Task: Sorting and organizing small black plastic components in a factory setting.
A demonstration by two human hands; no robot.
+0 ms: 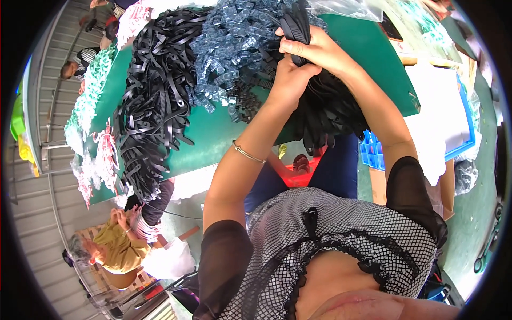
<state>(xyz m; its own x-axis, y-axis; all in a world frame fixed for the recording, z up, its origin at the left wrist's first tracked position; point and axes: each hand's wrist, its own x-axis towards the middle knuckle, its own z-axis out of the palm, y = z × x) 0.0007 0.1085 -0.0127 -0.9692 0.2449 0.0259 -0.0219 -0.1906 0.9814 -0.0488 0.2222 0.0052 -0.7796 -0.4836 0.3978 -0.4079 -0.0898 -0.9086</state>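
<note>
Above the far side of my lap, both my hands close round one bundle of black ribbed straps (294, 26). My left hand (290, 80) grips its lower part, just below my right hand (313, 49), whose fingers wrap it higher up. Beneath and beside my hands lies a pile of loose black straps (328, 109) with rounded ends. Close to the left of my hands is a heap of translucent blue-grey plastic buckles (229, 48). Farther left, a long pile of black straps (157, 80) spreads across the green table (208, 130) and over its edge.
White-and-green (90, 101) and red-and-white bundles (106, 152) lie along the table's left side. A blue crate (372, 149) stands to my right, near a white sheet (434, 106). A person in a mustard top (120, 248) sits at left; other people are farther back. Below me is a red stool (298, 178).
</note>
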